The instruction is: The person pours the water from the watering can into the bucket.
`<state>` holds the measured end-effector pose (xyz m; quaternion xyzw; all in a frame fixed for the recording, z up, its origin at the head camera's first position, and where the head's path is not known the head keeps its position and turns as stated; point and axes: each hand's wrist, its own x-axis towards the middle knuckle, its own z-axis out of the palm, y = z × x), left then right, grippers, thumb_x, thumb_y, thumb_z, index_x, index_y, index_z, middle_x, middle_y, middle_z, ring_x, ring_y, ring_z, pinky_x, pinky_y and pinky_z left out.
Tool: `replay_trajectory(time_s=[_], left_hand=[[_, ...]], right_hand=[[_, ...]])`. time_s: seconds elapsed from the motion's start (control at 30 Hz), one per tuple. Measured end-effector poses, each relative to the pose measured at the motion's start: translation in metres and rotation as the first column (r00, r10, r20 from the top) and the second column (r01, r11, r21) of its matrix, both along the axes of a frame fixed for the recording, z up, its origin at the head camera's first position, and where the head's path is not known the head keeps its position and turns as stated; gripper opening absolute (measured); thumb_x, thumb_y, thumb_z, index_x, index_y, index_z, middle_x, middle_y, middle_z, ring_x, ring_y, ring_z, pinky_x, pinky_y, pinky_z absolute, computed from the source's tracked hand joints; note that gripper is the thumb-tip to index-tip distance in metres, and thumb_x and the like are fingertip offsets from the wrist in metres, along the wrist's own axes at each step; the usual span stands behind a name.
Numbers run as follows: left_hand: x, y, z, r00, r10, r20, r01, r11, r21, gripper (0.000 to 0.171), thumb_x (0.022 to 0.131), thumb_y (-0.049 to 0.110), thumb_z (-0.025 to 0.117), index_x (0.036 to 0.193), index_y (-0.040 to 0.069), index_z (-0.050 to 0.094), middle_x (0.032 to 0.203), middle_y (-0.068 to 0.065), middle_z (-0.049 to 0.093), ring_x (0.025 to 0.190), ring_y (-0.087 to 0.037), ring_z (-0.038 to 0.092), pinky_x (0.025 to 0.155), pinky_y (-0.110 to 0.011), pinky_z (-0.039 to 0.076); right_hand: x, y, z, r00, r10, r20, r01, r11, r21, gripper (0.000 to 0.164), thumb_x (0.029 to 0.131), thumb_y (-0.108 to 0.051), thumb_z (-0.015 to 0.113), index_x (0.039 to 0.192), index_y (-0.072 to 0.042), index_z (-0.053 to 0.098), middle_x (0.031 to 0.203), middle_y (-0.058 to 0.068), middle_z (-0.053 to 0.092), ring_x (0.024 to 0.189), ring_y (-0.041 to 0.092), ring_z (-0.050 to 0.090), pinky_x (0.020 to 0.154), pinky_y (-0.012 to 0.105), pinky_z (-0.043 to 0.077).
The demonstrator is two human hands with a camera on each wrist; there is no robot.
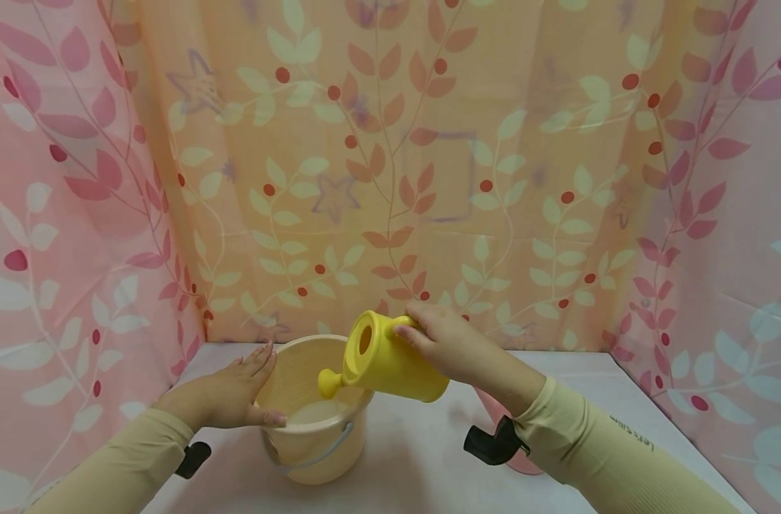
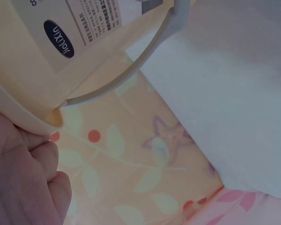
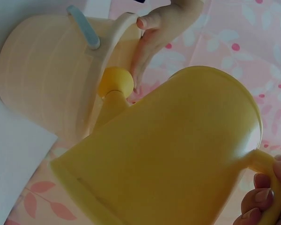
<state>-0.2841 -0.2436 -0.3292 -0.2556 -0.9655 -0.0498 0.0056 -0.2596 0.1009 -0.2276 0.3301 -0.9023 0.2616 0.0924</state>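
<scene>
A cream bucket [image 1: 329,457] stands upright on the table, its grey-blue handle [image 1: 329,451] hanging down in front. My left hand [image 1: 236,389] rests on the bucket's left rim, fingers fairly straight and thumb lying across the near edge. My right hand [image 1: 445,339] grips the handle of a yellow watering can [image 1: 400,360], curled round it in the right wrist view. The can is tipped left, its round spout head [image 3: 116,82] over the bucket's mouth. Something pale, perhaps water, shows low inside the bucket; no stream is visible. A label [image 2: 79,33] is on the bucket's far side.
A pink object [image 1: 525,462] stands on the white table [image 1: 422,457] at the right, partly hidden by my right forearm and the black wrist mount [image 1: 493,442]. Leaf-patterned curtains [image 1: 390,178] enclose the table at the back and both sides.
</scene>
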Motion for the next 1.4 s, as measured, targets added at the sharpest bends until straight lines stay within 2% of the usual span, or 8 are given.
replay_trajectory(time_s=[0.4, 0.57, 0.77, 0.93, 1.1, 1.2, 1.4], left_hand=[[0.006, 0.004, 0.010, 0.999, -0.012, 0.031, 0.012, 1.000, -0.003, 0.110, 0.073, 0.070, 0.054, 0.138, -0.014, 0.023, 0.146, -0.031, 0.013, 0.134, -0.045, 0.014, 0.103, -0.061, 0.015], [0.006, 0.005, 0.010, 0.999, -0.004, 0.036, 0.005, 1.000, -0.012, 0.112, 0.072, 0.073, 0.051, 0.138, -0.013, 0.023, 0.146, -0.030, 0.013, 0.134, -0.044, 0.013, 0.104, -0.060, 0.015], [0.004, 0.003, 0.007, 0.999, -0.017, 0.032, 0.016, 1.000, 0.017, 0.110, 0.073, 0.069, 0.055, 0.137, -0.014, 0.023, 0.145, -0.032, 0.014, 0.134, -0.045, 0.014, 0.103, -0.062, 0.015], [0.002, 0.002, 0.004, 1.000, 0.002, 0.018, -0.002, 1.000, -0.004, 0.113, 0.071, 0.074, 0.051, 0.139, -0.012, 0.023, 0.146, -0.030, 0.014, 0.135, -0.042, 0.013, 0.104, -0.059, 0.015], [0.007, 0.006, 0.010, 0.999, 0.014, 0.046, -0.013, 1.000, -0.018, 0.113, 0.072, 0.074, 0.050, 0.139, -0.012, 0.022, 0.147, -0.029, 0.012, 0.136, -0.042, 0.012, 0.105, -0.058, 0.014], [0.008, 0.007, 0.013, 0.999, 0.004, 0.053, -0.004, 1.000, -0.011, 0.112, 0.073, 0.072, 0.051, 0.139, -0.013, 0.022, 0.146, -0.030, 0.012, 0.135, -0.044, 0.012, 0.105, -0.060, 0.014], [0.005, 0.003, 0.008, 0.999, -0.016, 0.043, 0.015, 1.000, 0.023, 0.110, 0.073, 0.069, 0.055, 0.138, -0.014, 0.022, 0.146, -0.032, 0.012, 0.134, -0.045, 0.012, 0.102, -0.062, 0.013]], right_hand=[[0.002, -0.002, 0.000, 1.000, 0.001, -0.003, -0.001, 1.000, -0.005, 0.017, 0.092, -0.030, 0.053, 0.085, -0.015, 0.051, 0.071, -0.003, 0.050, 0.069, 0.014, 0.049, 0.062, 0.026, 0.046], [0.003, -0.002, 0.001, 1.000, 0.002, -0.023, -0.001, 1.000, 0.014, 0.016, 0.092, -0.030, 0.055, 0.086, -0.015, 0.051, 0.071, -0.003, 0.048, 0.070, 0.014, 0.048, 0.062, 0.027, 0.045], [0.004, -0.004, 0.002, 0.999, 0.009, -0.038, -0.008, 1.000, 0.024, 0.017, 0.091, -0.031, 0.055, 0.084, -0.015, 0.050, 0.071, -0.003, 0.047, 0.069, 0.014, 0.047, 0.062, 0.027, 0.044], [0.004, -0.005, 0.003, 0.999, 0.017, -0.030, -0.016, 1.000, 0.021, 0.016, 0.092, -0.031, 0.054, 0.085, -0.016, 0.052, 0.073, -0.005, 0.049, 0.070, 0.013, 0.048, 0.063, 0.026, 0.045], [0.004, -0.005, 0.004, 0.999, 0.028, -0.040, -0.026, 0.999, 0.034, 0.015, 0.092, -0.030, 0.053, 0.086, -0.017, 0.054, 0.074, -0.006, 0.051, 0.070, 0.013, 0.049, 0.064, 0.026, 0.046], [0.004, -0.007, 0.005, 0.998, 0.040, -0.051, -0.037, 0.998, 0.045, 0.014, 0.092, -0.030, 0.054, 0.086, -0.016, 0.054, 0.073, -0.006, 0.051, 0.070, 0.012, 0.049, 0.063, 0.026, 0.046], [0.004, -0.010, 0.009, 0.994, 0.068, -0.090, -0.062, 0.996, 0.064, 0.017, 0.092, -0.029, 0.055, 0.082, -0.015, 0.052, 0.069, -0.005, 0.047, 0.066, 0.011, 0.046, 0.061, 0.024, 0.044]])
